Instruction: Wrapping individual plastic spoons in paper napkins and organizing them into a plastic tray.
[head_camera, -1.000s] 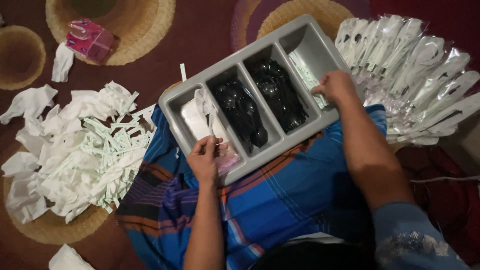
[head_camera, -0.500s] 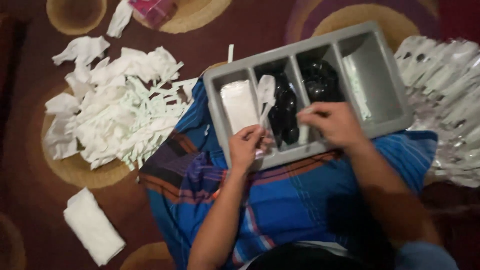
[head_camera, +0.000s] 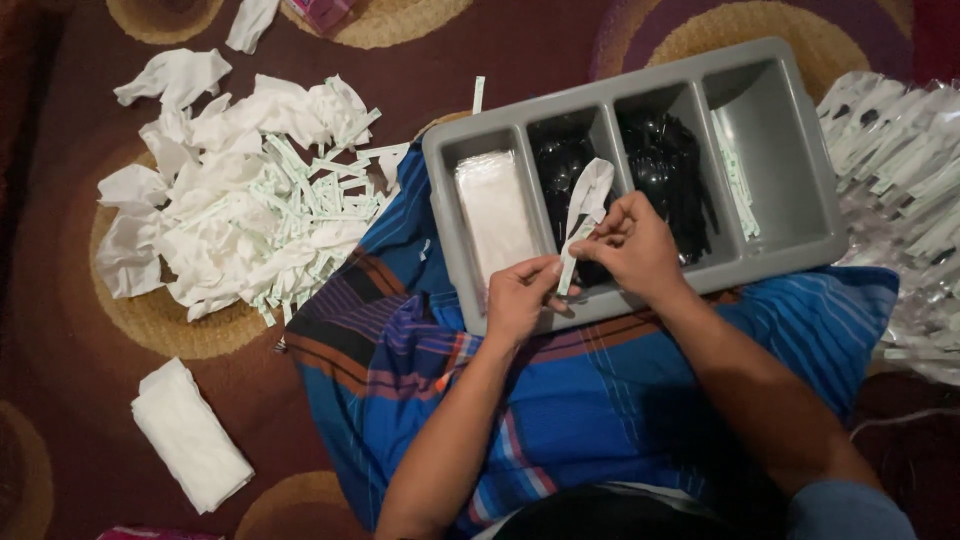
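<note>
A grey divided tray (head_camera: 790, 150) rests on my lap over a blue striped cloth (head_camera: 600, 380). Its left compartment holds white napkins (head_camera: 495, 215), the two middle ones hold black plastic spoons (head_camera: 665, 165), and the right one holds thin paper-wrapped sticks (head_camera: 738, 175). Both hands meet over the tray's near edge on one clear-wrapped spoon packet (head_camera: 585, 205). My left hand (head_camera: 522, 295) pinches its lower end. My right hand (head_camera: 635, 248) grips it just above, with the packet's bowl end pointing up and away.
A heap of torn white wrappers and paper strips (head_camera: 240, 190) lies on the carpet to the left. A folded white napkin stack (head_camera: 190, 435) sits at lower left. A fan of clear-wrapped cutlery packets (head_camera: 900, 150) lies to the right. A pink packet (head_camera: 320, 12) is at the top edge.
My right hand left the tray's right compartment and came to the middle, joining my left hand on the spoon packet. The view shifted, bringing the napkin stack into sight.
</note>
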